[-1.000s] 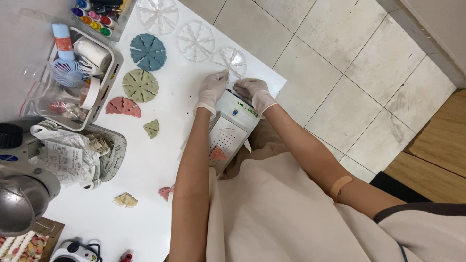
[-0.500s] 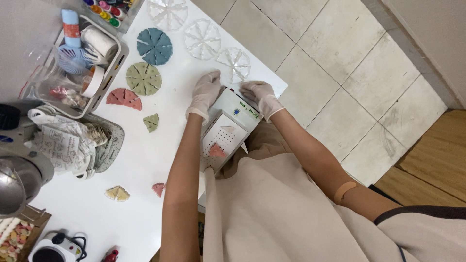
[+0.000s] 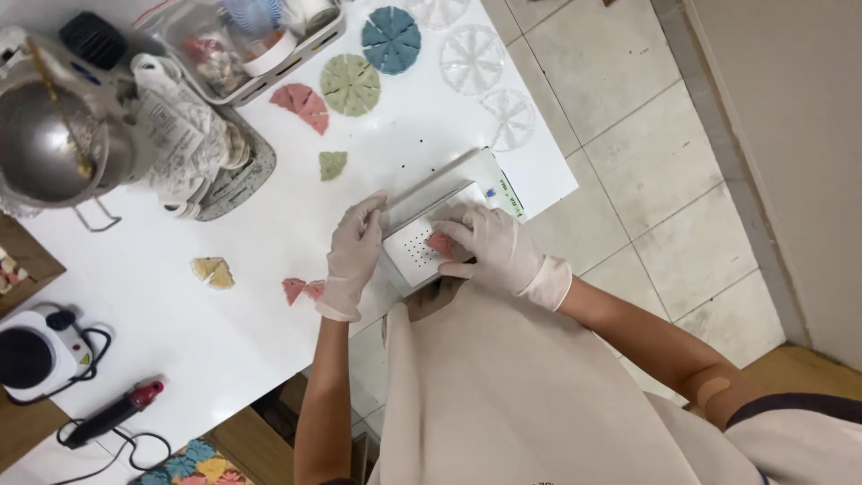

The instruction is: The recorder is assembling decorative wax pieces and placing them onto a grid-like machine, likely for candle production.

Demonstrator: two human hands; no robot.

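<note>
Gloved hands work at the near edge of a white bench (image 3: 269, 224). The left hand (image 3: 353, 256) lies flat against the left side of a small white box (image 3: 431, 229) with a perforated top, its grip released, fingers stretched along the edge. The right hand (image 3: 489, 247) rests on top of the box, fingertips pressing a small pink wedge (image 3: 440, 242) onto the dotted face; that grip is loose, not clenched around anything.

Just left of the left hand lie two pink wedges (image 3: 303, 289), and farther left a yellow wedge pair (image 3: 212, 271). Beyond the box sit a single green wedge (image 3: 332, 164), a green segmented disc (image 3: 350, 85), a partial pink disc (image 3: 303, 102), a blue segmented disc (image 3: 391, 39) and clear segmented moulds (image 3: 472, 59). A steel bowl (image 3: 45, 144), a crumpled bag (image 3: 175, 135) and a clear tray of supplies (image 3: 242, 45) crowd the far left. A small hot plate (image 3: 31, 355) and a red-tipped corded tool (image 3: 112, 413) lie near the bench's left corner, well apart from the hands.
</note>
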